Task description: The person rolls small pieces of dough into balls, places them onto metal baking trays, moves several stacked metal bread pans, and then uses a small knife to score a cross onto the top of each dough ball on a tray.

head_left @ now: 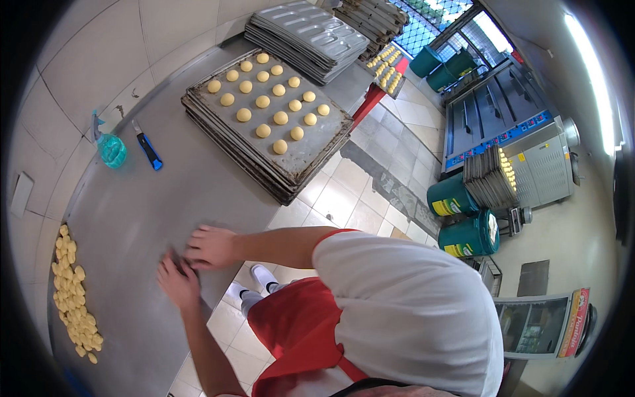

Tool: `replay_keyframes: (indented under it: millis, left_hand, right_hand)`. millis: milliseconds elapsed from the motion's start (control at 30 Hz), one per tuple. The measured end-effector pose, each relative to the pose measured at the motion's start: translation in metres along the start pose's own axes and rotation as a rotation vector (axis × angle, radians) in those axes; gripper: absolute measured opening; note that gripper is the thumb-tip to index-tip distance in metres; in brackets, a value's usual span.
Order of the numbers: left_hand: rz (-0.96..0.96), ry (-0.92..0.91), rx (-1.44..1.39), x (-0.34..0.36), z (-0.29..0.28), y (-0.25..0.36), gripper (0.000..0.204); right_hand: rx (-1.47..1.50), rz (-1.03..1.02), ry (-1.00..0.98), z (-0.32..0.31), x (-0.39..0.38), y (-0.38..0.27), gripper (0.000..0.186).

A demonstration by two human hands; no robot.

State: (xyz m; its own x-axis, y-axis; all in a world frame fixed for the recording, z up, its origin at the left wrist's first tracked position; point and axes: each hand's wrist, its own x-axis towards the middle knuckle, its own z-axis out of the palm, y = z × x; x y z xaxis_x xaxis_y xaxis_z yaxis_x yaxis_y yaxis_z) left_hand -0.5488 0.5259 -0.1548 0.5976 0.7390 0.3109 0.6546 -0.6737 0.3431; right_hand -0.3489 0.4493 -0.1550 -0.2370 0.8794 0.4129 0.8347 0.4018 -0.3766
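Note:
Both my hands are close together, low over the grey metal table near its front edge. My left hand (178, 281) has bent fingers, smeared by motion, with a dark blur at their tips. Against it is my right hand (211, 246), its fingers curled toward the left one and also blurred. Whether anything lies between them I cannot make out. To the left, a heap of small yellow dough pieces (74, 298) lies along the wall. Farther up the table, a baking tray (221, 112) on top of a stack bears rows of round dough balls (262, 102).
Near the wall stand a teal spray bottle (111, 151) and a blue-and-black utility knife (149, 151) lying flat. More stacked trays (307, 36) are behind. Across the tiled floor are a deck oven (493, 122), green bins (469, 235) and a glass-front cabinet (532, 324).

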Motion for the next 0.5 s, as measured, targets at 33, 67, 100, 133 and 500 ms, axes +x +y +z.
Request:
replay_keyframes:
  millis: [33, 67, 100, 133, 500]
  left_hand:
    - [0.055, -0.023, -0.048, 0.020, 0.006, -0.020, 0.045]
    - [0.122, -0.059, -0.095, 0.030, 0.012, -0.037, 0.046]
    - [-0.015, -0.057, -0.176, 0.033, 0.014, -0.055, 0.045]
    - [-0.164, -0.030, -0.251, 0.031, 0.010, -0.077, 0.045]
    - [0.032, 0.025, -0.044, 0.033, 0.013, 0.011, 0.048]
  right_hand:
    - [-0.044, -0.028, -0.059, 0.003, 0.012, 0.012, 0.025]
    - [-0.086, -0.041, -0.110, 0.003, 0.020, 0.034, 0.025]
    - [-0.129, -0.061, -0.156, -0.002, 0.029, 0.050, 0.024]
    - [-0.108, -0.054, -0.104, -0.007, 0.035, 0.063, 0.024]
    - [-0.050, 0.124, 0.074, 0.004, -0.011, 0.015, 0.025]
